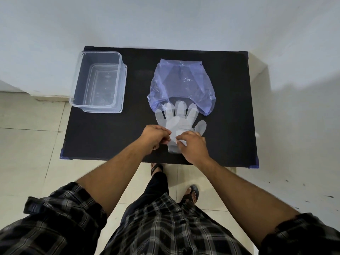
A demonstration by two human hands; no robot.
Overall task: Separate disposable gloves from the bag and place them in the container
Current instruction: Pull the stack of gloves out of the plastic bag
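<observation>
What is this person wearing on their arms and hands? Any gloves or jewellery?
Both hands, the left hand and the right hand, are bare, with no glove, ring or watch visible. The forearms are uncovered too. The sleeves of a dark plaid shirt with pale check lines are rolled up near the elbows.

We see a black table [230, 107] against a pale wall [165, 21], cream floor tiles [31, 144] around it.
</observation>
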